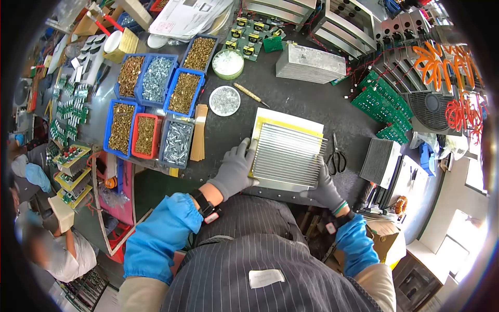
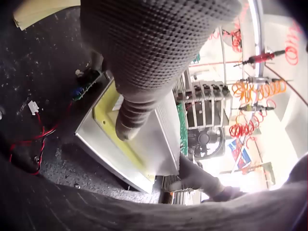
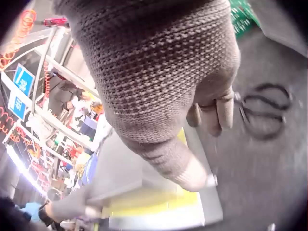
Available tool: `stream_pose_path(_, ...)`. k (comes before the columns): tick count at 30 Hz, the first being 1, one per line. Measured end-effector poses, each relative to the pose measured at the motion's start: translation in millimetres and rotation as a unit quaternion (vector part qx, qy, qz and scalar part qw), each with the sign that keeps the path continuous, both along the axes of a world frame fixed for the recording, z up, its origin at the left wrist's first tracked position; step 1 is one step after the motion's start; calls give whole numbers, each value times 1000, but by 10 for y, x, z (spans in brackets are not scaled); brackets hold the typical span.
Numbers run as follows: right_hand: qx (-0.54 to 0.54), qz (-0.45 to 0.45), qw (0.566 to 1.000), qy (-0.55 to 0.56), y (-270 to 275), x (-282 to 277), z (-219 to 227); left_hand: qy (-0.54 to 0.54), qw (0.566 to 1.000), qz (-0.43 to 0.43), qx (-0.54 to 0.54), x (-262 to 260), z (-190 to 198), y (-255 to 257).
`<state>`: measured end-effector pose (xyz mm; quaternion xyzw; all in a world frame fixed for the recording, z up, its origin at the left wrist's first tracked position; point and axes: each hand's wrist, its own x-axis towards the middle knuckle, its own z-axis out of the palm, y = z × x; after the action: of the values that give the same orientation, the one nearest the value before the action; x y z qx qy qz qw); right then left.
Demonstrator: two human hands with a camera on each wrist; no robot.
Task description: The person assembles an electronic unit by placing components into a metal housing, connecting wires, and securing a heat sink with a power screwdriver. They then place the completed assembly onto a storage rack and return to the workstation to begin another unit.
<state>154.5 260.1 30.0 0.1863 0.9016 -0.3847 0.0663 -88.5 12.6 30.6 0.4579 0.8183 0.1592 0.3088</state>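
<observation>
A finned metal heat sink (image 1: 288, 158) lies near the front edge of the dark workbench. A yellow border (image 1: 299, 130) shows along its edge, and a pale metal plate (image 1: 266, 115) sticks out beyond that. My gloved left hand (image 1: 233, 169) grips the left side of the heat sink. On the opposite side, my gloved right hand (image 1: 326, 191) holds its front right corner. The left wrist view has the left thumb (image 2: 132, 118) against the heat sink's smooth side. In the right wrist view the right thumb (image 3: 185, 171) lies over the yellow-edged side, with the other fingers partly hidden.
Black-handled scissors (image 1: 337, 160) lie to the right of the heat sink. Bins of screws (image 1: 176, 143), a dish of small parts (image 1: 224, 101) and a wooden-handled tool (image 1: 250, 94) are at the left and back. A metal block (image 1: 311, 65) and green circuit boards (image 1: 382, 104) stand farther back right.
</observation>
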Motion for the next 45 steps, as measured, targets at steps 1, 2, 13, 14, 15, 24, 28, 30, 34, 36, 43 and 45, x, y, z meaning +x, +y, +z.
stream_pose_path(1, -2, -4, 1000, 2, -41, -23, -73, 10, 1000, -1, -29, 13, 22, 42)
stream_pose_path(2, -15, -47, 999, -1, -69, -36, -151, 23, 999, 23, -34, 47, -3, 72)
stream_pose_path(13, -9, -56, 997, -56, 4, -137, -85, 63, 997, 32, 29, 265, -288, 86)
stream_pose_path(14, -10, -56, 997, -56, 14, -145, -97, 63, 997, 35, 30, 274, -291, 85)
stream_pose_path(15, -7, -54, 997, -48, 14, -147, -110, 63, 997, 38, 30, 280, -296, 78)
stream_pose_path(24, 21, -44, 998, -35, -42, -129, -99, 60, 998, 32, 6, 313, -208, 72)
stream_pose_path(28, 9, -61, 997, -39, -71, -135, -88, 62, 998, 24, 15, 274, -225, 70)
stream_pose_path(30, 6, -66, 997, -31, -75, -131, -116, 61, 998, 19, 10, 263, -230, 72)
stream_pose_path(34, -24, -86, 996, -18, -84, -181, -66, 74, 996, 32, 24, 279, -226, 84)
stream_pose_path(36, -23, -88, 996, -18, -89, -176, -77, 61, 997, 32, 18, 282, -242, 78)
stream_pose_path(43, 9, -74, 997, -30, -105, -150, -74, 55, 998, 30, 22, 271, -259, 65)
stream_pose_path(45, 13, -72, 997, -30, -107, -154, -94, 47, 998, 39, 29, 269, -256, 75)
